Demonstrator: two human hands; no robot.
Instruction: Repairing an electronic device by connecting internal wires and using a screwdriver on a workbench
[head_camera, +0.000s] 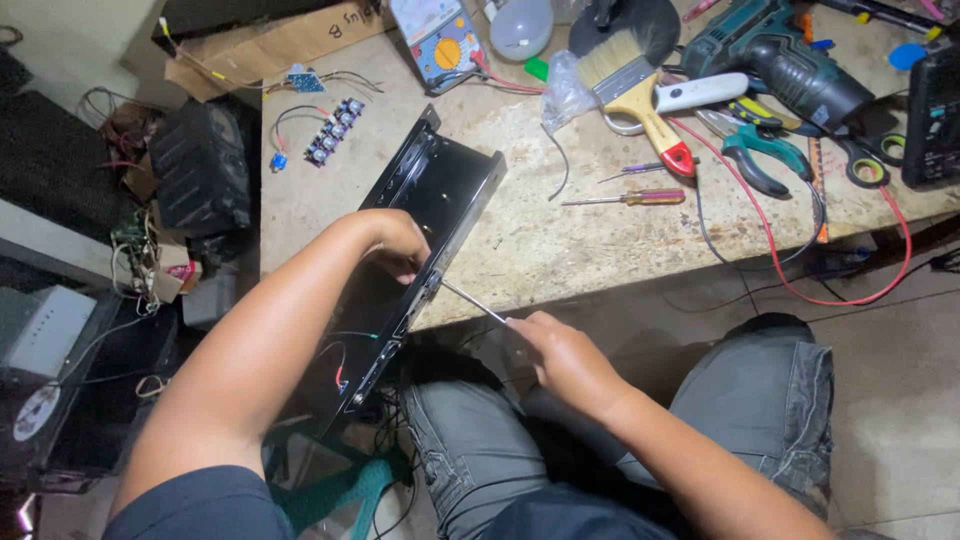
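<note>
Head view, looking down over the lap. Left hand (395, 245), centre of the frame, is clamped on the edge of a long black metal case (435, 195); its fingers are curled closed around the rim. The case lies tilted, its upper end resting on the tabletop (530, 240) and its lower end hanging past the front edge toward the lower left, over the knees. Thin red and green wires show inside the case near its lower end.

Right hand (560, 350), lower centre, has its fingers closed on the handle of a screwdriver (475, 302). The thin metal shaft runs up and left from the fist, and its tip meets the case edge just beside the left hand.

Upper half of the frame, on the tabletop:
- a paintbrush (630, 85) with a yellow handle and red end, upper centre
- a second, small screwdriver (625, 198) with an amber handle, lying flat to the right of the case
- green-handled pliers (765, 155), right of the brush
- a dark green power drill (780, 55), top right
- a multimeter (440, 40), top centre
- a small board with a row of knobs (335, 130), left of the case
- a red wire (800, 270) looping off the front edge at right

Grey trousers fill the bottom of the frame.
</note>
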